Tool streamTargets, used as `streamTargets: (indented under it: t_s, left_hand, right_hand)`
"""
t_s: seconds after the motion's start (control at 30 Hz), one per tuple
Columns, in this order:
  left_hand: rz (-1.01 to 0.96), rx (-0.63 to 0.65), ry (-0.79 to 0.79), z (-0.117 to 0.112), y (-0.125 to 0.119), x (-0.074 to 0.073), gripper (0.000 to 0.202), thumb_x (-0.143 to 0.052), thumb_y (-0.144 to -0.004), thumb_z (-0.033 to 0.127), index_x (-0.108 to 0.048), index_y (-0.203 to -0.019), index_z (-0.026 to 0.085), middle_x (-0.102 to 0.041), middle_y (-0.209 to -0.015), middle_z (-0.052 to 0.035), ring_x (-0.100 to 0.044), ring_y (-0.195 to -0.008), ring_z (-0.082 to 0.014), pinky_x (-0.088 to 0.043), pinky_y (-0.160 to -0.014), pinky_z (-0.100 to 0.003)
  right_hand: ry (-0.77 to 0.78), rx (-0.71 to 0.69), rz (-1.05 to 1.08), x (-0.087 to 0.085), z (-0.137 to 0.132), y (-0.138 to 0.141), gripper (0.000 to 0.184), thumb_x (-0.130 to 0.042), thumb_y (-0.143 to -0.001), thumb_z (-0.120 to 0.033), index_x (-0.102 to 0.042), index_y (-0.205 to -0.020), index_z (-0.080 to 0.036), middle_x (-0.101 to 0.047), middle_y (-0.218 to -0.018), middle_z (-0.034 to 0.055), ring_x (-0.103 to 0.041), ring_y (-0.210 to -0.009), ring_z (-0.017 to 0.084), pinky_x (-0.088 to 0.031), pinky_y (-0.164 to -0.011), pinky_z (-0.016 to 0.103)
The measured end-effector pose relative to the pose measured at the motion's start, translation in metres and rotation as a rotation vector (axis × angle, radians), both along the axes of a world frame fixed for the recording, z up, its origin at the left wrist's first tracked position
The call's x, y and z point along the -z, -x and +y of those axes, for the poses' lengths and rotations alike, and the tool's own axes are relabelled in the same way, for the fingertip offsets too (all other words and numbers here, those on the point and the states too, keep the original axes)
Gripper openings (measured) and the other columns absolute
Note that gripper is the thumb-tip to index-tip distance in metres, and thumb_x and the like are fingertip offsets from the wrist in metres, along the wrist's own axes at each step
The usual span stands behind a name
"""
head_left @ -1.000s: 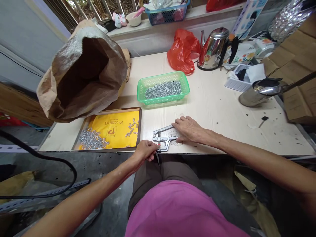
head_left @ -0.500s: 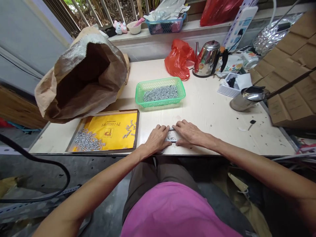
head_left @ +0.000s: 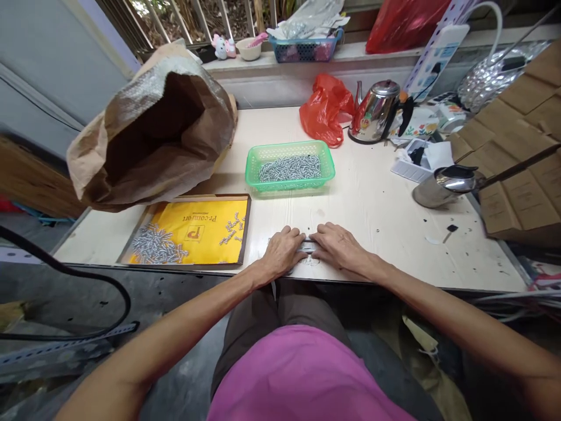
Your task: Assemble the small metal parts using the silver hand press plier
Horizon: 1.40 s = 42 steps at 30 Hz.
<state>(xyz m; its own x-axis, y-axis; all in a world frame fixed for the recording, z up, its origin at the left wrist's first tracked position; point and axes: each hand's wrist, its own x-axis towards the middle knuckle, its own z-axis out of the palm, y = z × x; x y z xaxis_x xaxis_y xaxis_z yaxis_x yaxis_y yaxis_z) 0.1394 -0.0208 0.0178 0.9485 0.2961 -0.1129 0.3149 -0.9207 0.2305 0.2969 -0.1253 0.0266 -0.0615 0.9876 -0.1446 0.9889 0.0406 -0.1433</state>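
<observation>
Near the front edge of the table, my left hand (head_left: 283,251) and my right hand (head_left: 340,247) face each other with fingers and thumbs closed on the two ends of a pair of thin grey metal strips (head_left: 309,248). Only the short middle stretch of the strips shows; my fingers hide the ends. Beyond my hands is a green plastic basket (head_left: 289,187) holding many small silver screws (head_left: 291,168). To the left, a shallow tray (head_left: 246,228) lined with yellow has a heap of screws (head_left: 158,245) at its left and several loose ones at its right.
A large open paper sack (head_left: 153,140) leans over the table's left side. At the back stand a red plastic bag (head_left: 324,111) and a steel kettle (head_left: 374,114). A steel jug (head_left: 442,187), a white tray (head_left: 409,166) and stacked cardboard (head_left: 517,152) are at the right.
The two strips have come closer together, narrowing the gap between them as my fingers and thumbs draw in. The whole view has shifted slightly. The basket and tray stay where they were.
</observation>
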Motion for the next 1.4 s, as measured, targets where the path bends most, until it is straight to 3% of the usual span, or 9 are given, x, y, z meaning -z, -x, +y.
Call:
streamTargets:
  t_s: [0.1, 0.2, 0.37, 0.53, 0.77, 0.9, 1.13, 1.23, 1.4]
  left_hand:
    - [-0.114, -0.086, -0.027, -0.018, 0.009, 0.009, 0.034, -0.053, -0.089, 0.022, -0.053, -0.121, 0.01, -0.055, -0.126, -0.0176, -0.05, -0.118, -0.029, -0.045, -0.096, -0.043]
    - [-0.255, -0.044, -0.053, -0.045, 0.018, 0.023, 0.035, -0.041, -0.093, 0.012, -0.048, -0.127, 0.013, -0.043, -0.143, -0.0179, -0.038, -0.135, -0.0293, -0.037, -0.107, -0.047]
    - [-0.358, -0.002, 0.016, -0.07, 0.024, 0.035, 0.031, -0.04, -0.097, 0.026, -0.051, -0.124, 0.016, -0.057, -0.129, -0.0127, -0.046, -0.129, -0.027, -0.035, -0.109, -0.047]
    - [-0.421, -0.012, 0.04, -0.069, 0.025, 0.04, 0.035, -0.041, -0.097, 0.033, -0.051, -0.126, 0.016, -0.058, -0.128, -0.0129, -0.045, -0.13, -0.0263, -0.031, -0.111, -0.048]
    - [-0.339, -0.013, 0.139, -0.072, 0.027, 0.055, 0.04, -0.043, -0.095, 0.034, -0.057, -0.123, 0.01, -0.062, -0.12, -0.0173, -0.056, -0.114, -0.0296, -0.043, -0.1, -0.044]
    - [-0.356, 0.019, 0.081, -0.078, 0.031, 0.056, 0.046, -0.044, -0.094, 0.04, -0.055, -0.125, 0.007, -0.06, -0.124, -0.0181, -0.056, -0.115, -0.0293, -0.045, -0.094, -0.038]
    - [-0.532, 0.211, -0.038, -0.086, 0.096, 0.027, 0.026, -0.051, -0.093, 0.036, -0.067, -0.093, 0.016, -0.065, -0.075, -0.0019, -0.059, -0.072, -0.0121, -0.045, -0.068, -0.024]
    - [-0.549, -0.016, -0.142, -0.058, 0.141, 0.003, 0.022, -0.05, -0.093, 0.028, -0.066, -0.083, 0.016, -0.06, -0.066, -0.0012, -0.053, -0.064, -0.0118, -0.041, -0.062, -0.025]
    - [-0.222, -0.754, -0.297, 0.04, 0.205, -0.027, 0.023, -0.048, -0.094, 0.025, -0.069, -0.093, 0.016, -0.066, -0.088, -0.0077, -0.055, -0.088, -0.0189, -0.044, -0.075, -0.029]
  right_hand:
    - [0.03, -0.076, 0.025, -0.003, 0.007, -0.016, 0.046, -0.059, -0.084, -0.051, -0.062, -0.113, -0.014, -0.061, -0.101, 0.0113, -0.054, -0.094, 0.023, -0.038, -0.079, 0.032]
    - [-0.005, -0.047, 0.06, 0.002, 0.018, -0.025, 0.036, -0.05, -0.092, -0.038, -0.061, -0.116, -0.014, -0.062, -0.104, 0.0115, -0.055, -0.094, 0.022, -0.038, -0.078, 0.031]
    - [-0.084, 0.012, -0.022, 0.013, 0.04, -0.027, 0.021, -0.046, -0.093, -0.026, -0.065, -0.095, -0.017, -0.065, -0.096, 0.0084, -0.054, -0.093, 0.022, -0.034, -0.08, 0.034]
    - [-0.09, 0.038, -0.06, 0.004, 0.056, -0.014, 0.02, -0.048, -0.092, -0.025, -0.066, -0.097, -0.018, -0.063, -0.098, 0.0082, -0.051, -0.093, 0.021, -0.032, -0.079, 0.033]
    - [-0.034, -0.468, 0.057, -0.007, 0.059, 0.068, 0.016, -0.054, -0.089, -0.024, -0.069, -0.082, -0.02, -0.059, -0.095, 0.0077, -0.045, -0.09, 0.021, -0.031, -0.073, 0.033]
    - [-0.055, -0.545, -0.006, 0.006, 0.066, 0.09, 0.016, -0.052, -0.088, -0.017, -0.065, -0.079, -0.019, -0.06, -0.088, 0.0079, -0.047, -0.087, 0.02, -0.029, -0.072, 0.033]
    - [-0.201, -0.595, 0.074, 0.035, 0.067, 0.092, 0.017, -0.051, -0.087, -0.013, -0.06, -0.074, -0.019, -0.061, -0.073, 0.0032, -0.052, -0.075, 0.017, -0.029, -0.07, 0.032]
    - [-0.316, -0.546, 0.191, 0.019, 0.072, 0.083, 0.018, -0.047, -0.089, -0.015, -0.06, -0.078, -0.02, -0.062, -0.074, 0.0025, -0.053, -0.072, 0.016, -0.033, -0.07, 0.03]
    - [-0.688, -0.251, 0.291, -0.038, 0.11, 0.02, 0.016, -0.046, -0.092, -0.03, -0.06, -0.093, -0.022, -0.064, -0.087, 0.0063, -0.056, -0.083, 0.019, -0.043, -0.076, 0.032]
